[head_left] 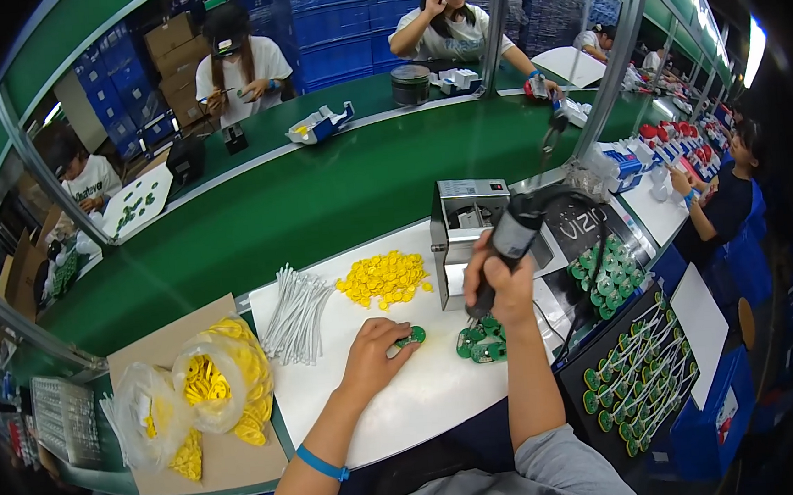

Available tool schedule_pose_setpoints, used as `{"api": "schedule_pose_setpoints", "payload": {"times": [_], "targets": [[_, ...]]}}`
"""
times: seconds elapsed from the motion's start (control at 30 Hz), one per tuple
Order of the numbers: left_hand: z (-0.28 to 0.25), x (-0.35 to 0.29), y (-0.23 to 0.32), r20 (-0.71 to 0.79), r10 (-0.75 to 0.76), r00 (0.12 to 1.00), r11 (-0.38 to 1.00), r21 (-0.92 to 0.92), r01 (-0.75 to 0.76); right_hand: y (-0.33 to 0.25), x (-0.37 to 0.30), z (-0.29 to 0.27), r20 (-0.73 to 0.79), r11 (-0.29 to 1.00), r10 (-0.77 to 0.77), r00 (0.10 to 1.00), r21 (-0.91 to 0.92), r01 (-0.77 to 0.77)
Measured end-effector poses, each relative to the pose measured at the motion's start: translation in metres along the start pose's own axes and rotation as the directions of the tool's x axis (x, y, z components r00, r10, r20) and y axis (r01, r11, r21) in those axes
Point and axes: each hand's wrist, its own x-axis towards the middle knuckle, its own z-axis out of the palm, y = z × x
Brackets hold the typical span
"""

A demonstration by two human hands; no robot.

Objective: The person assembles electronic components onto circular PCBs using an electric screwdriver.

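Note:
My left hand [375, 357] pinches a small round green circuit board [412, 336] against the white work surface [408, 417]. My right hand [510, 287] is wrapped round a black electric screwdriver [515, 232], held tilted above the table to the right of that board. A cluster of similar round green boards [482, 341] lies just below the screwdriver. Beyond my left hand is a heap of small yellow plastic pieces [383, 278], with a bundle of white cable ties or wires [296, 317] to its left. The screwdriver's tip is hard to make out.
A metal box-shaped machine [451, 244] stands behind my right hand. Open plastic bags of yellow parts [208, 376] rest on cardboard at left. At right are more green boards [606, 277] and a black tray of wired boards [640, 373]. A green conveyor belt [319, 198] runs beyond; people work around it.

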Motion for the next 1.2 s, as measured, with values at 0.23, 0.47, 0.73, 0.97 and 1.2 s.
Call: {"api": "schedule_pose_setpoints", "payload": {"times": [0.23,0.47,0.73,0.97,1.2], "targets": [[0.013,0.010,0.020,0.037,-0.026,0.999,1.000,-0.014,0.026,-0.015,0.017,-0.024,-0.265,0.931,-0.308,0.914,-0.280,0.233],[0.010,0.010,0.024,0.059,-0.054,0.997,0.999,0.010,0.053,-0.019,0.022,-0.026,-0.226,0.962,-0.133,0.965,-0.263,0.071],[-0.020,-0.010,-0.002,0.084,-0.247,0.965,0.964,-0.082,0.254,0.001,-0.010,0.065,-0.250,0.992,-0.011,0.968,-0.124,-0.020],[-0.046,-0.030,-0.039,0.092,-0.216,0.972,0.974,-0.044,0.220,0.080,-0.035,0.143,-0.116,0.998,-0.026,0.993,0.045,0.032],[-0.067,-0.047,-0.064,0.079,-0.224,0.971,0.974,-0.025,0.227,0.122,-0.044,0.173,-0.081,0.997,-0.020,0.997,0.066,0.025]]}}
